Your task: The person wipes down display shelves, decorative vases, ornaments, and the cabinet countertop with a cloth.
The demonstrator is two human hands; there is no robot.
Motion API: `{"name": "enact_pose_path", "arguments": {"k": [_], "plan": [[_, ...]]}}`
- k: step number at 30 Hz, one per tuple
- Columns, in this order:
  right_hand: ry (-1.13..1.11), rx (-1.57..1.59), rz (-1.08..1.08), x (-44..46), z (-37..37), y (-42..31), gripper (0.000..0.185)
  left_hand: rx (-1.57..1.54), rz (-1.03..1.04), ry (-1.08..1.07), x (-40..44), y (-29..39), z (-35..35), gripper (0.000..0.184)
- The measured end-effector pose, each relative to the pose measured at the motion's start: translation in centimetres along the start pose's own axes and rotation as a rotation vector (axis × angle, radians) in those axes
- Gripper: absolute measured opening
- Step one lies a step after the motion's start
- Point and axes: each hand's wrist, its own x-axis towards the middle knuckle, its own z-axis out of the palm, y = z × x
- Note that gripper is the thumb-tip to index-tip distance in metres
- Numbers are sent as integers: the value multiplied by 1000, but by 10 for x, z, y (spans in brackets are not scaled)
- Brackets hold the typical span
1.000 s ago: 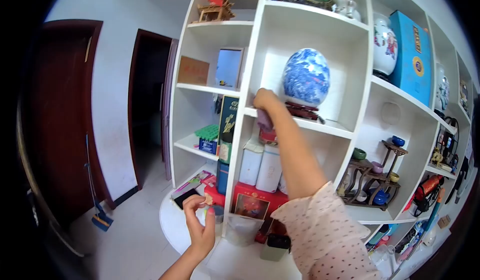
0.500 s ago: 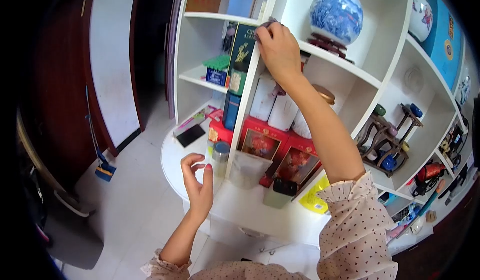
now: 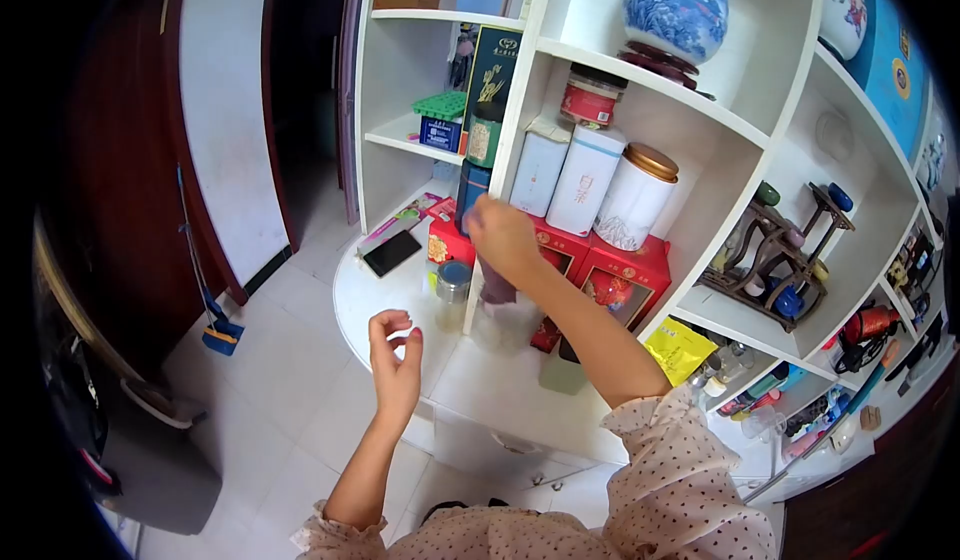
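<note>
My right hand (image 3: 503, 240) is closed around a dusky purple cloth (image 3: 497, 285), which hangs below the fingers. It is against the front edge of the white upright post (image 3: 513, 150) of the shelf unit, low down. Behind the right wrist stand red gift boxes (image 3: 632, 278), partly hidden by the arm. My left hand (image 3: 397, 368) hovers in front of the counter, fingers loosely curled, thumb apart, nothing in it. Nearest to it is a glass jar with a grey lid (image 3: 452, 285). A black phone (image 3: 392, 254) lies flat on the rounded counter (image 3: 352, 305).
White tins (image 3: 590, 180) and a gold-lidded canister (image 3: 637, 195) stand on the red boxes. A blue-and-white porcelain globe (image 3: 677, 10) sits on the shelf above. A dark wooden display stand (image 3: 765, 260) holds small pots at right. A blue broom (image 3: 222, 335) leans at left.
My right hand has slid down the post with the cloth, from beside the upper shelf to near the red boxes. My left hand has barely moved. The view has shifted slightly.
</note>
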Motion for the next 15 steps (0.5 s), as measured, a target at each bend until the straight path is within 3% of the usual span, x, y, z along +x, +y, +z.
{"name": "enact_pose_path", "arguments": {"k": [3, 5, 10, 12, 15], "plan": [[202, 268, 187, 21, -32, 8, 15, 31, -46, 13, -1, -2, -6, 23], [652, 484, 209, 36, -39, 13, 16, 34, -45, -7, -1, -3, -5, 22], [616, 502, 412, 2, 38, 19, 16, 9, -71, -19, -11, -10, -1, 22], [414, 637, 523, -15, 40, 13, 16, 37, -108, -2, -14, -15, -5, 22], [519, 595, 383, 26, 17, 20, 15, 48, -107, -40, -9, -17, -3, 22]]}}
